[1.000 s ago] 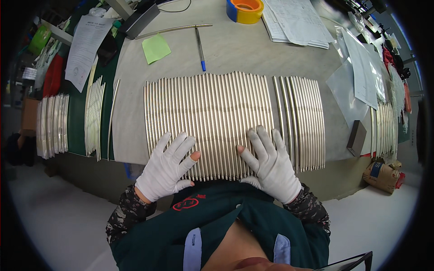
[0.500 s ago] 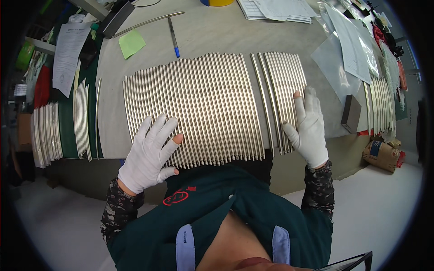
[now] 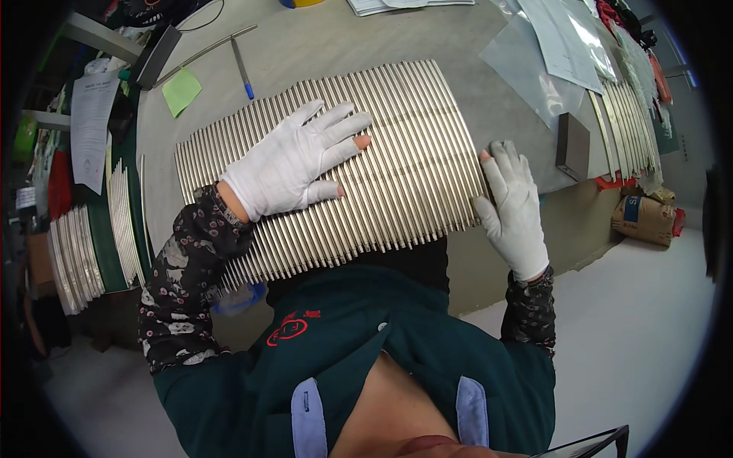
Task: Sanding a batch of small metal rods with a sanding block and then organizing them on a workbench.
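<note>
A wide row of thin, shiny metal rods (image 3: 416,145) lies side by side on the grey table, their near ends reaching the front edge. My left hand (image 3: 294,156), in a white glove with bare thumb and fingertip showing, rests flat across the left and middle rods with its fingers spread. At the row's right side, my right hand (image 3: 510,202), gloved the same way, lies against the outermost rod, fingers stretched forward and thumb apart. The rods under my left palm are hidden.
A blue-capped pen (image 3: 243,70), a green paper note (image 3: 182,91) and a single long rod (image 3: 206,53) lie behind the row. On the right are a dark block (image 3: 573,146), clear plastic sheets (image 3: 527,69) and more rods (image 3: 630,130). Bundled rods (image 3: 76,256) stand at left.
The separate group of rods on the right now lies against the main row, the gap gone. My left hand has moved forward and right onto the rods. The view has shifted slightly.
</note>
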